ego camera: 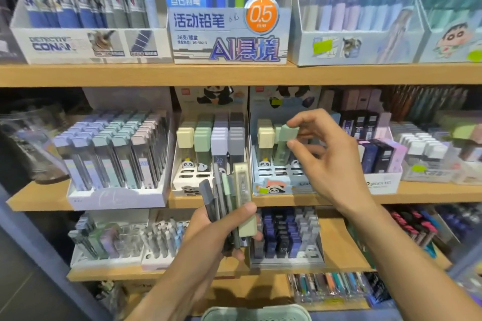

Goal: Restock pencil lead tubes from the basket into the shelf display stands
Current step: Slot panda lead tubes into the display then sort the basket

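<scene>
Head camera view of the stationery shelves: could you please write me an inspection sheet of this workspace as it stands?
Surface: wooden middle shelf, holding rows of display stands.
Job's things: green-capped clear lead tube, going into the blue panda display stand; bundle of mixed lead tubes in hand; white panda display stand, four columns stocked; pale green basket at the bottom edge.
Clutter: nothing seen.
Hands: right hand pinches the green-capped tube's cap; left hand grips the bundle.
Cables: nothing seen.
Surroundings: white 0.5 mm mechanical pencil box on the shelf above; more stands below.
</scene>
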A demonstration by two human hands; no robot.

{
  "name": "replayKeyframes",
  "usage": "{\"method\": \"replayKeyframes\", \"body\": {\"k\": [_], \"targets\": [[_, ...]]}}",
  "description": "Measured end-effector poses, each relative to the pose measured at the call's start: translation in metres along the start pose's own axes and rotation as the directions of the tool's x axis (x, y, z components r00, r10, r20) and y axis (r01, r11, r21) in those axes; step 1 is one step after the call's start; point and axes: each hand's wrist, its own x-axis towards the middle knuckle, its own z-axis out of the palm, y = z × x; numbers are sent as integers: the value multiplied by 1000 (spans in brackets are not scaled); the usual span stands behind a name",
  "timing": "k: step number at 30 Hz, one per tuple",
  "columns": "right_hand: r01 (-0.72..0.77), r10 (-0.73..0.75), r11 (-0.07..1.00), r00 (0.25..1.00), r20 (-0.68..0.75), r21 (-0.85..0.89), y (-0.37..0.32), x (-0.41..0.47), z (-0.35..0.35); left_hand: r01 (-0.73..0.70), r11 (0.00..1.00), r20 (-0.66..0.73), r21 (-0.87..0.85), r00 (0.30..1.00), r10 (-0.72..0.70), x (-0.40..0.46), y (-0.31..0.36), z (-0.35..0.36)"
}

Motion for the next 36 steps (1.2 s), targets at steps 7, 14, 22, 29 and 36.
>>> {"method": "replayKeyframes", "body": {"k": [7, 14, 22, 29, 36], "targets": [[45, -47, 994, 999, -16, -98, 7, 1, 3, -22, 999, -11, 25, 1000, 22, -1, 1, 3], [20, -25, 995, 999, -45, -103, 8, 3, 5, -26, 999, -12, 43, 1000, 26, 0, 0, -1], [-121, 131, 984, 989, -69, 131, -7, 10, -10, -18, 999, -12, 39, 1000, 19, 0, -1, -4], [-150, 131, 985, 974, -182, -89, -3, -4, 3, -12, 999, -12, 41, 1000, 12, -1, -3, 0], [-88, 86, 996, 993, -83, -22, -3, -6, 6, -17, 998, -10, 54, 1000, 17, -1, -3, 2]]}}
